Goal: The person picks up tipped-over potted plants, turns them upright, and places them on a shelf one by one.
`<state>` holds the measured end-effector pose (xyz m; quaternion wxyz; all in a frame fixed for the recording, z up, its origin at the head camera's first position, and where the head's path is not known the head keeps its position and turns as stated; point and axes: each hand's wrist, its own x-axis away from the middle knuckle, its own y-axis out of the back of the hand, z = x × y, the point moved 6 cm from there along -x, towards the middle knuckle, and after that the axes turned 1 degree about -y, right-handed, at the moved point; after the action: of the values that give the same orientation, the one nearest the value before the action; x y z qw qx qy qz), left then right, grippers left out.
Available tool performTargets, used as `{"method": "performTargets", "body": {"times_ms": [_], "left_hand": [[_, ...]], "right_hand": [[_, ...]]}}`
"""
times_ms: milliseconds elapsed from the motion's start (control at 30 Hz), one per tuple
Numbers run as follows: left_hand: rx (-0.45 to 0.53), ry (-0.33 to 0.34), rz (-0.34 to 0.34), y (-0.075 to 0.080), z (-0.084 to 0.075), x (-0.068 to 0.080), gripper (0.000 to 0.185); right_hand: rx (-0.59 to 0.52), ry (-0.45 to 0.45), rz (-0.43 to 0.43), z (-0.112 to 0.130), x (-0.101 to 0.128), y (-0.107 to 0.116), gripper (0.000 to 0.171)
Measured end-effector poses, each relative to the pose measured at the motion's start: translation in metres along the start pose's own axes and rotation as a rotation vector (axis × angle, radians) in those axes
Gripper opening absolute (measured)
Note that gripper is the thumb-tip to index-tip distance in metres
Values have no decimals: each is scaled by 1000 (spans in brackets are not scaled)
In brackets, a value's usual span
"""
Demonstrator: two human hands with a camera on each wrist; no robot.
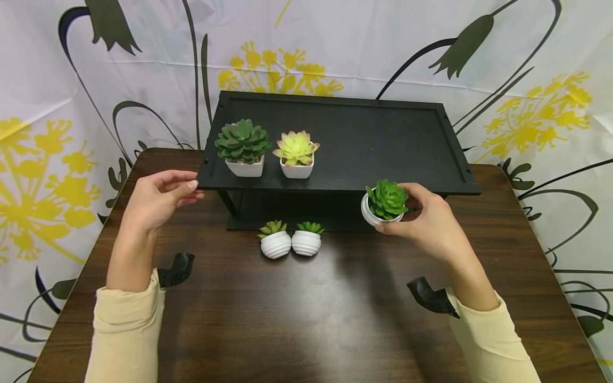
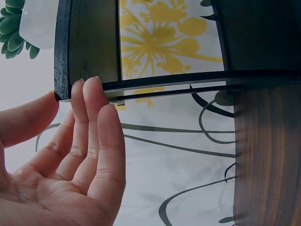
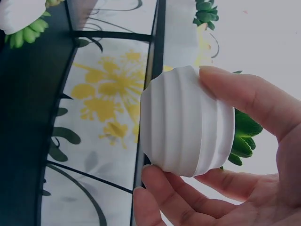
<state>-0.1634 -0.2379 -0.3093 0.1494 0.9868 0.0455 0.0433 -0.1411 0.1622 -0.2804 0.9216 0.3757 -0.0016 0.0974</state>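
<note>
My right hand [image 1: 431, 218] grips a round, ridged white pot [image 3: 183, 122] with a bright green artificial succulent [image 1: 387, 199]. It is held up by the shelf's front edge, thumb on one side and fingers on the other. At the front left corner of the black two-tier shelf [image 1: 364, 138], my left hand [image 1: 155, 199] pinches the top board's edge between thumb and fingertips. Toward the left of that board stand a dark green succulent [image 1: 243, 141] and a yellow-pink succulent [image 1: 297, 149], both in square white pots.
Two small succulents in ridged white pots, one reddish-green [image 1: 275, 244] and one green [image 1: 307, 242], lean on the wooden table [image 1: 287, 319] before the lower board [image 1: 330, 218]. A flower-patterned curtain [image 1: 383, 42] hangs behind. Each wrist bears a black camera mount [image 1: 433, 298].
</note>
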Motion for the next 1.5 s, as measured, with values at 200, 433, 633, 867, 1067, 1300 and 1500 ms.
{"method": "performTargets", "body": {"times_ms": [200, 433, 633, 867, 1067, 1300, 1500], "left_hand": [[31, 2, 5, 0, 0, 0, 15], [47, 4, 15, 0, 1, 0, 18], [43, 2, 12, 0, 0, 0, 14], [79, 12, 12, 0, 1, 0, 14], [55, 7, 14, 0, 1, 0, 15], [38, 1, 6, 0, 0, 0, 13], [31, 2, 4, 0, 0, 1, 14]], "right_hand": [[4, 7, -10, 9, -6, 7, 62], [6, 10, -6, 19, -14, 13, 66], [12, 4, 4, 26, -25, 15, 66], [-19, -20, 35, 32, -39, 13, 67], [-86, -22, 60, 35, -52, 6, 62], [-107, -35, 67, 38, -68, -4, 59], [-111, -32, 78, 41, -77, -9, 59]]}}
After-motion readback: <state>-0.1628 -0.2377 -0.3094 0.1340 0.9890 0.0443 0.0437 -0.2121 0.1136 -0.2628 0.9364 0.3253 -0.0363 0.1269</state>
